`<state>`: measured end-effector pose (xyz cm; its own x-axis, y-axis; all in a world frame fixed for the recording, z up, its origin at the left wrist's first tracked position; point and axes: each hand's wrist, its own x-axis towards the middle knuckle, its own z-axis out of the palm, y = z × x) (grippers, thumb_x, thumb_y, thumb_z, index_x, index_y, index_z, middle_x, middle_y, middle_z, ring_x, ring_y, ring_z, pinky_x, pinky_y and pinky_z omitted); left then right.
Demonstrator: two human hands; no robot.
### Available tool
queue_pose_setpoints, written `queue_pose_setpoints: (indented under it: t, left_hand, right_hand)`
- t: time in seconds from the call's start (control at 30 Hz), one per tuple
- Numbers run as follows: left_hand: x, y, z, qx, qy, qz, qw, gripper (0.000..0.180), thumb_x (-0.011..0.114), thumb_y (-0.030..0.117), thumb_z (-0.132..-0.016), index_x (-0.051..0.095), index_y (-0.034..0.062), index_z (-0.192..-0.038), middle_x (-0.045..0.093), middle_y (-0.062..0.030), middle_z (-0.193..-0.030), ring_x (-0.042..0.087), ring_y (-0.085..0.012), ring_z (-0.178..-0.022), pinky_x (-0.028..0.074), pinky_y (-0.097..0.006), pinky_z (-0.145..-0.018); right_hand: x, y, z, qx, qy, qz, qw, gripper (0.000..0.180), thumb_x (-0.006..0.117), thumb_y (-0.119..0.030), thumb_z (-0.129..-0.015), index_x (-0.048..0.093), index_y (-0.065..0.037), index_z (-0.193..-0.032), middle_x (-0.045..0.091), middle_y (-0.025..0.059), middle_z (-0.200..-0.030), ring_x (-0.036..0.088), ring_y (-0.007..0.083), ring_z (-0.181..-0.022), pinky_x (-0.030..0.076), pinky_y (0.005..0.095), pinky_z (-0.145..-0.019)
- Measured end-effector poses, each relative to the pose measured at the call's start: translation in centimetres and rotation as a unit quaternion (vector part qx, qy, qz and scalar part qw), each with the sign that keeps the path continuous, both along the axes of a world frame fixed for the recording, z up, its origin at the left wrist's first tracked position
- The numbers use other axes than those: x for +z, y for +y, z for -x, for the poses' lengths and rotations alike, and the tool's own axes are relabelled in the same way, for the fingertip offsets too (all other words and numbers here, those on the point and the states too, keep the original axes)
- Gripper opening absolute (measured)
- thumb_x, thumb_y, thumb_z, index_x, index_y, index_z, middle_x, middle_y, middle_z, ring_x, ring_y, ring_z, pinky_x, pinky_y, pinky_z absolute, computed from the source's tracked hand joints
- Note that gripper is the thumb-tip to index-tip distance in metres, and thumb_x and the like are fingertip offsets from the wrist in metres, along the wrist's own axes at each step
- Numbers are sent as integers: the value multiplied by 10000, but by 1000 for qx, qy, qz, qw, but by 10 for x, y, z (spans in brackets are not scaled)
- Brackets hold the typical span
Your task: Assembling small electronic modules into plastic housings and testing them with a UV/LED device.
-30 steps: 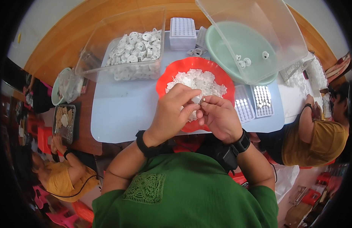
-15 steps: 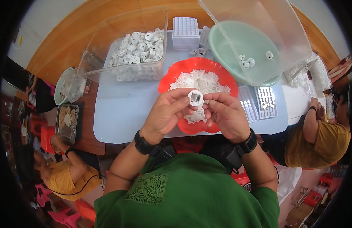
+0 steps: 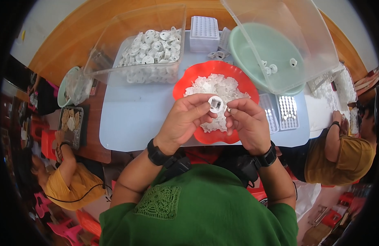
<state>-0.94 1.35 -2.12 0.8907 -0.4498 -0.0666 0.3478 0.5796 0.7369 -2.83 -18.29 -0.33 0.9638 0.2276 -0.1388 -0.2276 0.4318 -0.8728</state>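
In front of my chest, my left hand (image 3: 184,116) pinches the rim of a round white plastic casing (image 3: 215,104) between thumb and fingers. A dark square recess with metal in it faces up from the casing's middle. Close beside it, my right hand (image 3: 250,122) is closed in a pinch on a small silvery button cell, mostly covered by the fingertips. Both hands hover over the near part of a red scalloped bowl (image 3: 180,85), which holds a heap of small translucent white plastic pieces (image 3: 214,85).
A clear bin (image 3: 95,70) of white casings stands far left. Stacked white trays (image 3: 204,30) stand behind the bowl. A green basin (image 3: 239,53) with a few casings is under a tilted clear bin (image 3: 291,24). Trays of silvery discs (image 3: 287,110) lie right. Co-workers sit both sides.
The casing and both hands have shifted slightly right and up in the picture, along with the view. My right fingertips now cover more of the button cell. The left co-worker's hand has moved toward a tray.
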Motion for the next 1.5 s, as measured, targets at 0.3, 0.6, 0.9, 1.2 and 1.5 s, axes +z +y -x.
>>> queue_pose_setpoints:
  t: [0.3, 0.6, 0.9, 1.2, 1.5]
  left_hand:
    - [1, -2, 5, -10, -28, -7, 1000, 303, 553, 75, -922, 540, -45, -1200, 631, -109, -1043, 618, -131, -839, 529, -249, -736]
    - [8, -10, 12, 23, -51, -65, 996, 272, 567, 31, -895, 578, -31, -1159, 642, -89, -987, 612, -124, -826, 517, -248, -705]
    - [10, -14, 20, 41, -70, -69, 994, 285, 573, 12, -887, 568, -38, -1168, 637, -92, -958, 615, -128, -830, 533, -252, -723]
    - [0, -13, 22, 39, -30, -22, 999, 293, 587, 46, -892, 562, -47, -1169, 650, -107, -972, 633, -141, -821, 540, -257, -733]
    - [4, -9, 20, 29, -69, -39, 996, 301, 591, 49, -890, 561, -55, -1170, 651, -117, -983, 638, -151, -826, 542, -255, -726]
  right_hand:
    - [14, -3, 7, -13, -43, 1, 999, 201, 543, 10, -876, 591, 70, -1061, 638, 118, -853, 617, 141, -669, 533, 262, -528]
    - [32, 9, 10, -29, -129, 153, 979, 153, 573, 42, -852, 598, 75, -999, 626, 95, -832, 604, 115, -601, 511, 232, -497]
    - [27, 23, 8, -119, -451, 473, 748, 108, 603, 64, -744, 561, 0, -820, 519, 127, -729, 569, 292, -582, 450, 361, -489]
    - [29, 17, 6, -48, -455, 475, 752, 83, 602, 32, -756, 551, -2, -811, 529, 122, -740, 561, 311, -572, 445, 375, -487]
    - [30, 16, 8, -65, -471, 504, 721, 92, 606, 15, -756, 556, -28, -820, 528, 106, -765, 560, 300, -570, 442, 373, -480]
